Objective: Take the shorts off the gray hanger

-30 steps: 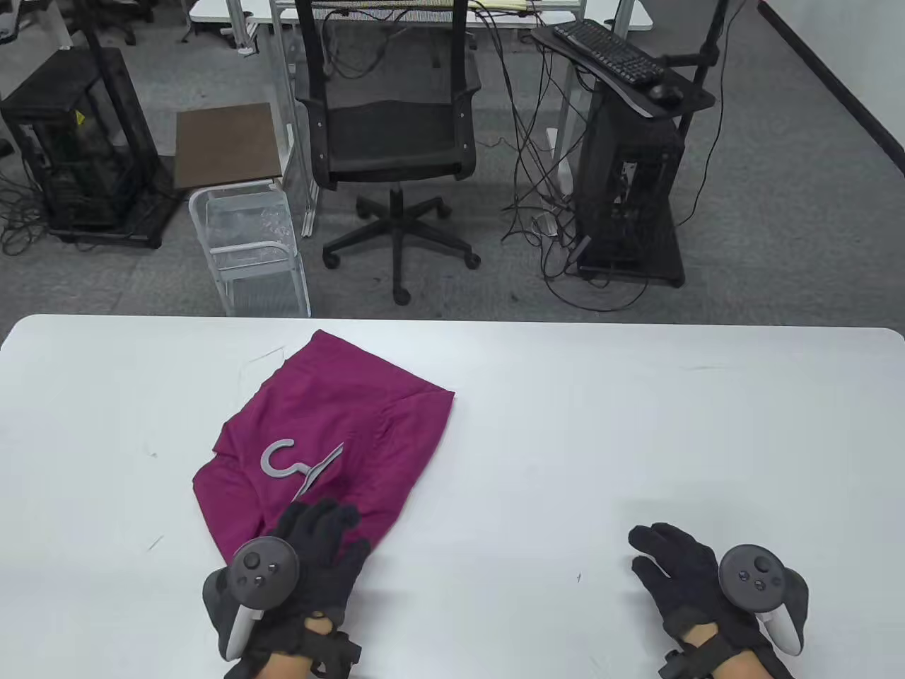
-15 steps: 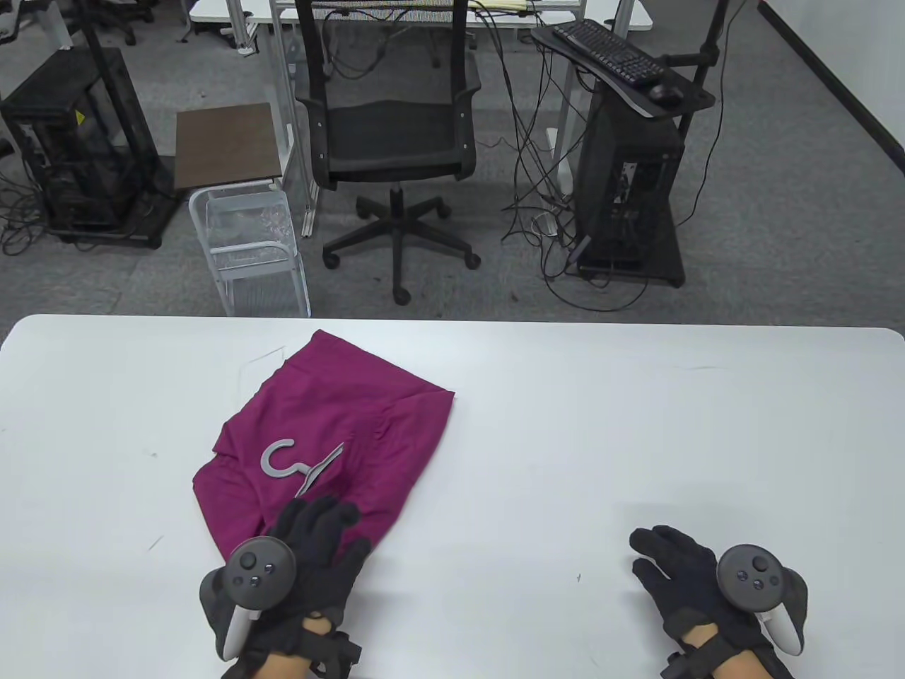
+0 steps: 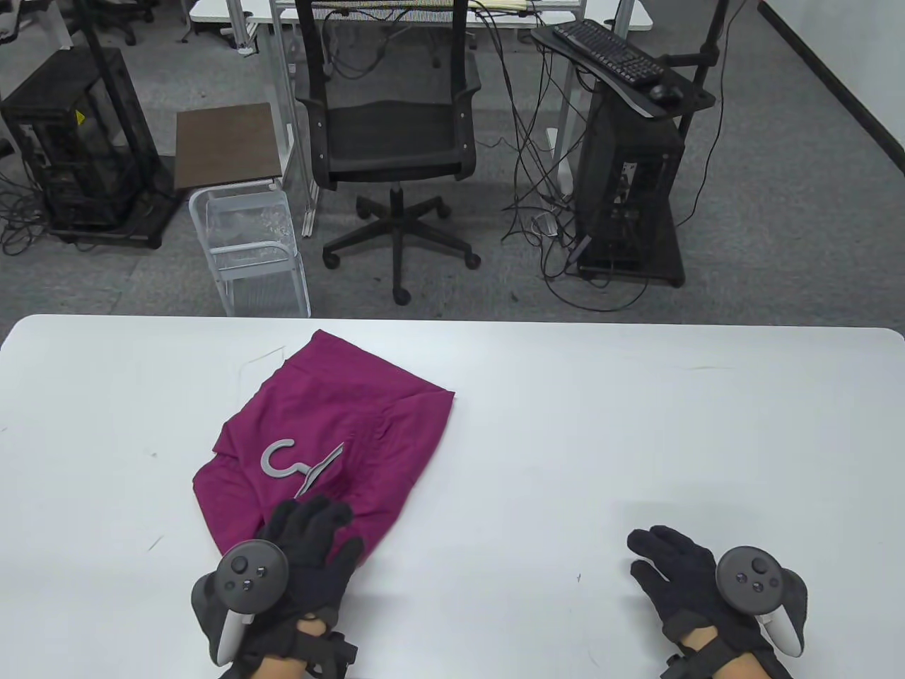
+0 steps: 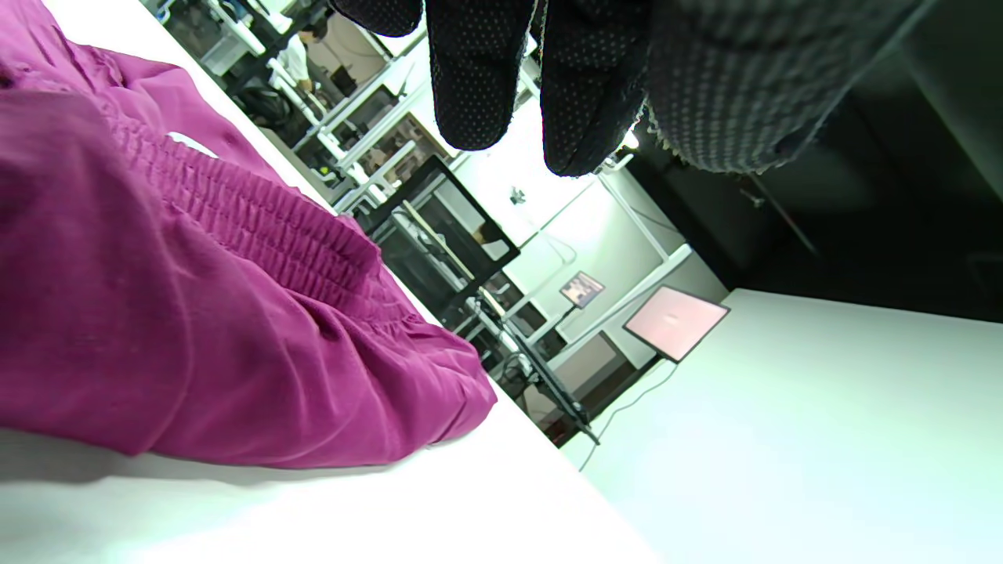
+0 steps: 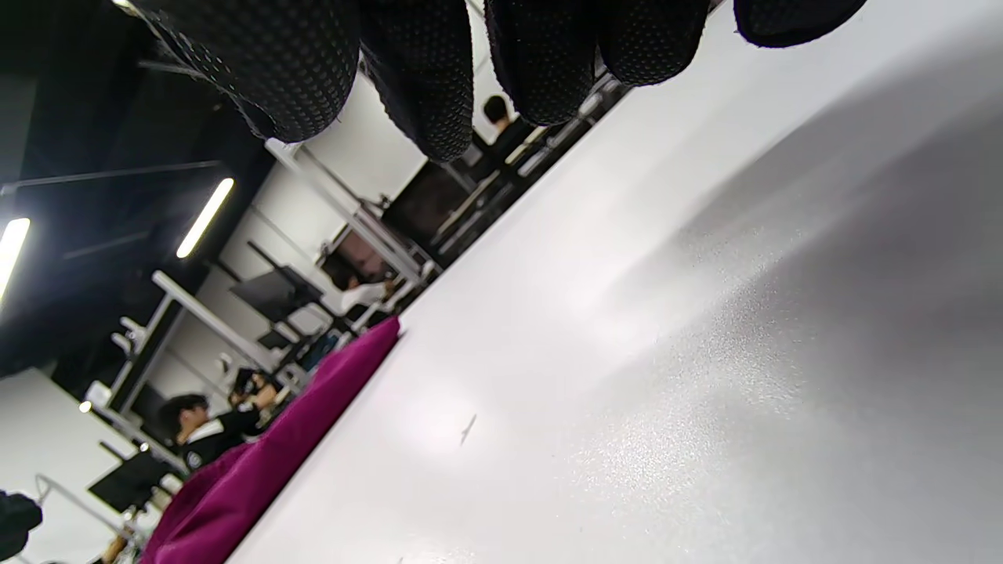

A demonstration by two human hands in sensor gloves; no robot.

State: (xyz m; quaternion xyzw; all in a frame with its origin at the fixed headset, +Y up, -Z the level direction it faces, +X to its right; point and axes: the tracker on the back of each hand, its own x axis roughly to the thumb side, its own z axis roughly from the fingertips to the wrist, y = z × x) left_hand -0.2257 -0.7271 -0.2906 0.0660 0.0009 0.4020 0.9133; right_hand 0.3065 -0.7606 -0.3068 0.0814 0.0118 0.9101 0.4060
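Magenta shorts [image 3: 339, 424] lie crumpled on the white table [image 3: 565, 438], left of centre. The gray hanger [image 3: 293, 467] lies among them; only its hook and a bit of one arm show, the rest is under cloth. My left hand [image 3: 311, 527] hovers with fingers spread over the near edge of the shorts, just below the hanger. In the left wrist view the fingers [image 4: 478, 70] hang free above the gathered waistband [image 4: 258, 227], gripping nothing. My right hand [image 3: 664, 559] lies open and empty on the bare table at the right, far from the shorts [image 5: 258, 462].
Beyond the table's far edge stand an office chair [image 3: 389, 134], a small wire cart [image 3: 247, 233] and a black equipment stand with a keyboard [image 3: 622, 141]. The table's near edge lies under my wrists.
My left hand has drifted slightly left and toward me over the shorts' near edge. The right hand, the shorts and the hanger have barely moved.
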